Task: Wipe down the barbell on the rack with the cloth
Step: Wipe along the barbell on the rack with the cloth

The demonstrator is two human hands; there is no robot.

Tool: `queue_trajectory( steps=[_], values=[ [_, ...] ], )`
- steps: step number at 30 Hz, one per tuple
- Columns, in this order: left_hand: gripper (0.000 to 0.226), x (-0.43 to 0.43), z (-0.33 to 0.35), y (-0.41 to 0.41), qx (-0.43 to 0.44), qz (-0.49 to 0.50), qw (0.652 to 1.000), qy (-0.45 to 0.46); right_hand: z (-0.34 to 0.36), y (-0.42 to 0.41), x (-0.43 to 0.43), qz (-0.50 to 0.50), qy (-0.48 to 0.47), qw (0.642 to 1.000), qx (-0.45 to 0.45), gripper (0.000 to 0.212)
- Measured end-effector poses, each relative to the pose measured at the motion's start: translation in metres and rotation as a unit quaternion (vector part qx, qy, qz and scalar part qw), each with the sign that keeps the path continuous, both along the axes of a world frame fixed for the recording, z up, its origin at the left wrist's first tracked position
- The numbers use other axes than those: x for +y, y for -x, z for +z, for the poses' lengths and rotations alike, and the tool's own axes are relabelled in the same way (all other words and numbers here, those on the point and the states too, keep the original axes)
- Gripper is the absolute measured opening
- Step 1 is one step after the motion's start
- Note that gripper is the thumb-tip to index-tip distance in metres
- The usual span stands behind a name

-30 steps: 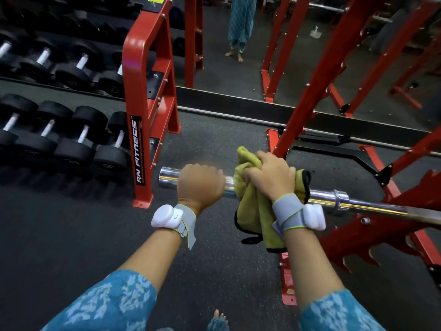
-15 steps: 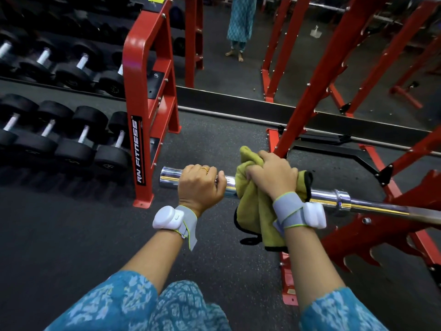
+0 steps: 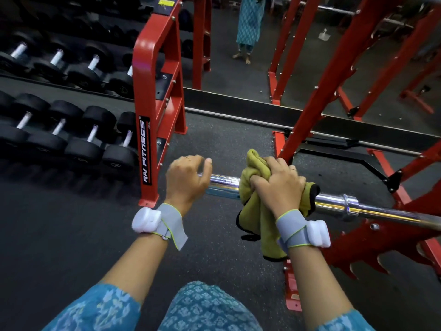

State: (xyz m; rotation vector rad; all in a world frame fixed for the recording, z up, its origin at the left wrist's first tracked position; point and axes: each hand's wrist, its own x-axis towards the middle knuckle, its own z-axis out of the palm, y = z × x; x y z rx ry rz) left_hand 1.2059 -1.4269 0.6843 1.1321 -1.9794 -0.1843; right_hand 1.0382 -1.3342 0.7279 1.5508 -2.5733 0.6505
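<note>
Mid-frame, the cloth [image 3: 253,166] is being squeezed round the barbell [image 3: 334,203] by the right hand [image 3: 279,187] for rubbing; the bar is being steadied by the loose left hand [image 3: 186,180]

Bar [image 3: 223,185] bare left of cloth [image 3: 262,225]; red upright [image 3: 317,103] close behind.

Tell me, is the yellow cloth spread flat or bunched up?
Bunched up: the right hand grips the cloth in a wad around the barbell, one end hanging below.

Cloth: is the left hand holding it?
No, the right hand grips the cloth around the barbell; the left hand is at the bare end.
</note>
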Motion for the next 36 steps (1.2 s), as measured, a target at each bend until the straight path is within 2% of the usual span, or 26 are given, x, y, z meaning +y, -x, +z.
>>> queue_trajectory(
  steps=[2, 4, 6, 9, 11, 14, 16, 20, 24, 27, 30, 33, 36],
  values=[
    [0.05, -0.006, 0.009, -0.016, 0.028, 0.054, 0.997, -0.042, 0.004, -0.01, -0.011, -0.003, -0.033, 0.999, -0.01, 0.052],
    [0.051, -0.017, 0.008, -0.025, 0.049, 0.083, 0.987, -0.131, 0.004, -0.022, -0.021, 0.007, -0.048, 0.999, 0.004, 0.054],
    [0.048, -0.025, 0.001, -0.029, 0.105, 0.069, 0.962, -0.241, 0.002, -0.039, -0.029, 0.033, -0.049, 0.998, 0.027, 0.057],
    [0.037, -0.025, -0.005, -0.026, 0.237, 0.046, 0.907, -0.345, -0.005, -0.06, -0.026, 0.103, 0.018, 0.992, 0.076, 0.053],
    [0.036, -0.024, -0.004, -0.026, 0.274, 0.04, 0.887, -0.37, -0.012, -0.06, -0.016, 0.149, 0.068, 0.983, 0.082, 0.051],
    [0.033, -0.023, -0.001, -0.026, 0.276, 0.034, 0.88, -0.385, -0.017, -0.039, 0.0, 0.175, 0.099, 0.978, 0.056, 0.054],
    [0.033, -0.022, -0.002, -0.027, 0.283, 0.049, 0.879, -0.381, -0.012, -0.03, 0.002, 0.127, 0.095, 0.987, 0.029, 0.056],
    [0.034, -0.021, -0.002, -0.022, 0.299, 0.065, 0.878, -0.369, 0.006, -0.033, -0.023, 0.027, -0.026, 0.999, -0.026, 0.054],
    [0.035, -0.018, -0.002, -0.023, 0.308, 0.058, 0.88, -0.358, 0.005, -0.051, -0.042, 0.076, -0.075, 0.994, 0.013, 0.05],
    [0.037, -0.019, -0.003, -0.023, 0.327, 0.058, 0.874, -0.356, -0.005, -0.061, -0.031, 0.153, 0.013, 0.984, 0.085, 0.05],
    [0.04, -0.016, -0.001, -0.022, 0.313, 0.059, 0.881, -0.349, -0.015, -0.049, -0.013, 0.196, 0.09, 0.973, 0.083, 0.05],
    [0.042, -0.016, 0.002, -0.023, 0.307, 0.069, 0.885, -0.343, -0.011, -0.037, -0.008, 0.128, 0.086, 0.987, 0.043, 0.056],
    [0.046, -0.013, 0.006, -0.023, 0.309, 0.074, 0.887, -0.336, 0.006, -0.042, -0.029, 0.032, -0.025, 0.999, -0.019, 0.055]
  ],
)
